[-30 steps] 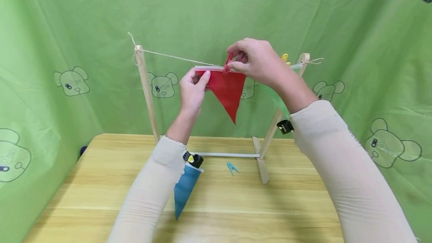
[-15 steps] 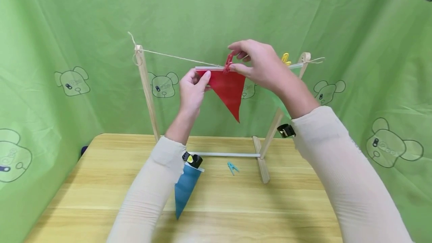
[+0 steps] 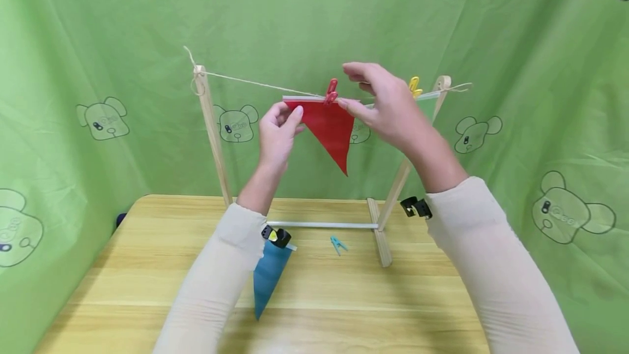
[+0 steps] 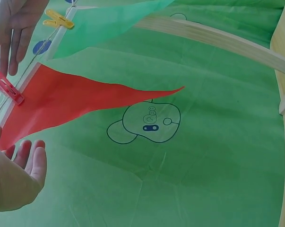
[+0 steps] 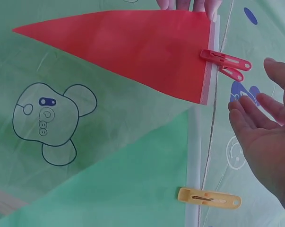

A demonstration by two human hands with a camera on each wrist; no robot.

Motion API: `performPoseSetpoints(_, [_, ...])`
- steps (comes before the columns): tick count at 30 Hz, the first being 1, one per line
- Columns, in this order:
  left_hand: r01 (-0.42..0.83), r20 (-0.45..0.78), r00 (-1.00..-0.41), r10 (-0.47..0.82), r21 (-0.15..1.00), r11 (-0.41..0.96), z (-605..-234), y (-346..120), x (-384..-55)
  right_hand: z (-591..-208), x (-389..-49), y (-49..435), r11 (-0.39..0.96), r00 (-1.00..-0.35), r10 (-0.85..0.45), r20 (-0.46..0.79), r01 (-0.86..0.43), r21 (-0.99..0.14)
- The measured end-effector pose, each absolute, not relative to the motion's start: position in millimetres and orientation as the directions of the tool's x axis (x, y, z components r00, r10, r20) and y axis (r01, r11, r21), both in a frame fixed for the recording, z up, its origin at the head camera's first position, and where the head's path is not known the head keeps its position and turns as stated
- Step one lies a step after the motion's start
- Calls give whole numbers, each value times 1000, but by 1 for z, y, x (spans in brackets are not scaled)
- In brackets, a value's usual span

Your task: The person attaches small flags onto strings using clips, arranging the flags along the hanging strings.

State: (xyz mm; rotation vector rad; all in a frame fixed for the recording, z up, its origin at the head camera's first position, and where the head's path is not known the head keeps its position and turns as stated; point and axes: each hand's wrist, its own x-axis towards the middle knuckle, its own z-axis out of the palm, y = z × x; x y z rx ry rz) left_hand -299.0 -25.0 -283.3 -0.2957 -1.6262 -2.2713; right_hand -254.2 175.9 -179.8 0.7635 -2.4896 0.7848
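Observation:
A red triangular pennant (image 3: 330, 124) hangs point down from a string (image 3: 260, 84), its white top edge clipped by a red clothespin (image 3: 331, 92). My left hand (image 3: 278, 134) pinches the pennant's upper left corner between thumb and fingers. To the right of the red clothespin my right hand (image 3: 385, 100) is spread, holding nothing; the right wrist view shows a gap between its fingers and the red clothespin (image 5: 226, 61). A green pennant (image 5: 133, 179) hangs farther right on the same string, clipped by a yellow clothespin (image 5: 209, 197), and is partly hidden behind my right hand in the head view.
The string runs between two wooden posts (image 3: 212, 135) joined low down by a white bar (image 3: 329, 225). On the wooden table (image 3: 393, 310) lie a blue clothespin (image 3: 338, 245) and a blue pennant (image 3: 271, 275), partly covered by my left forearm. Green cloth surrounds the table.
My right hand has let go of the red clothespin and drawn back a little to the right, fingers spreading. The clothespin stays on the pennant and string; my left hand keeps its pinch.

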Motion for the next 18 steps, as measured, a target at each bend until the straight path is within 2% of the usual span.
performPoseSetpoints(8, [392, 366, -920, -142, 878, -277, -287, -30, -291, -197, -246, 182, 631, -730, -333, 596, -643, -435])
performPoseSetpoints(18, [425, 409, -905, -113, 875, -232, -303, -40, -274, -222, -233, 189, 509, -626, -312, 714, -745, -431])
